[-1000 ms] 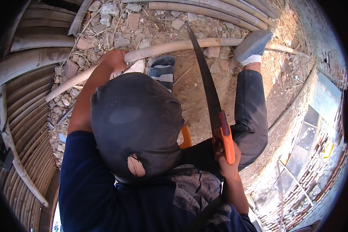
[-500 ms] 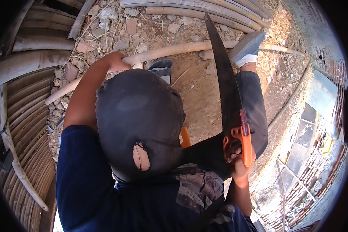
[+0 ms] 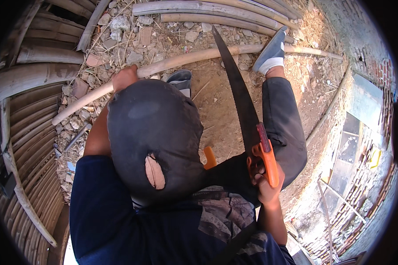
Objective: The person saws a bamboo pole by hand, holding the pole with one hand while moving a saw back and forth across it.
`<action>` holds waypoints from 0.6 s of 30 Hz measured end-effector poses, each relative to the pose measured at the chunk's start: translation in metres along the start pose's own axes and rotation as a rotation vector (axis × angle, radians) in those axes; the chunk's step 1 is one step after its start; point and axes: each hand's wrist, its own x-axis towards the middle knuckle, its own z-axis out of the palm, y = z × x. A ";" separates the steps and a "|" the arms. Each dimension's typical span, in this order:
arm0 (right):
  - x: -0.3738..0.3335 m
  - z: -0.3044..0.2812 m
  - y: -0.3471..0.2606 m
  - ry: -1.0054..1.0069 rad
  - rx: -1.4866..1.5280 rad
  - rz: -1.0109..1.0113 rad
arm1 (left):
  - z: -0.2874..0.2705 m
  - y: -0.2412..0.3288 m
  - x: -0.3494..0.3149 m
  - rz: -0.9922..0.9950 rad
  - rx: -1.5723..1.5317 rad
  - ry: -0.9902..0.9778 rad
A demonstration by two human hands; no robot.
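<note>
orange handle (image 3: 273,170) on my feed, and the right hand (image 3: 268,191) is clenched round it, fingers curled through the grip of the hand saw (image 3: 238,84). the saw's dark, toothed blade slants up and away, its tip past the long bamboo pole (image 3: 192,57). from where i sit the blade passes over that pole in view, but i can't tell whether they touch. across to the other side now: the left hand (image 3: 124,78) is grasping the pole, knuckles up, fingertips hidden from me, with a stretch of pole sticking out beyond it on the left. so the pole runs right across the ground ahead of the person, out to a grey-blue shoe (image 3: 269,53) that lies over it on the right. the other foot's dark shoe (image 3: 180,78) is just beside the pole.

middle of my view: a dark head covering (image 3: 152,115) with a torn hole, a navy shirt (image 3: 101,207), dark trousers (image 3: 281,106). there's an orange object (image 3: 210,157) by the head, too hidden to name. more poles (image 3: 208,9) lie beyond, stones (image 3: 119,24) scattered near them, slatted bamboo (image 3: 35,176) on the left, brickwork (image 3: 385,73) far right.
</note>
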 end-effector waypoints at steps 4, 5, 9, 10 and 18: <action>0.014 -0.001 0.015 -0.059 -0.032 -0.011 | -0.005 0.003 0.013 -0.027 -0.016 -0.132; 0.018 0.002 0.013 -0.064 -0.069 -0.004 | -0.008 0.001 0.018 0.003 -0.006 -0.177; 0.028 0.008 0.014 -0.073 -0.057 0.033 | -0.007 -0.011 0.040 0.085 0.025 -0.314; 0.029 0.006 0.016 -0.076 -0.074 0.046 | -0.005 -0.013 0.042 0.096 0.031 -0.337; 0.034 -0.004 0.025 0.002 -0.118 -0.026 | 0.010 0.005 0.022 -0.004 0.070 -0.174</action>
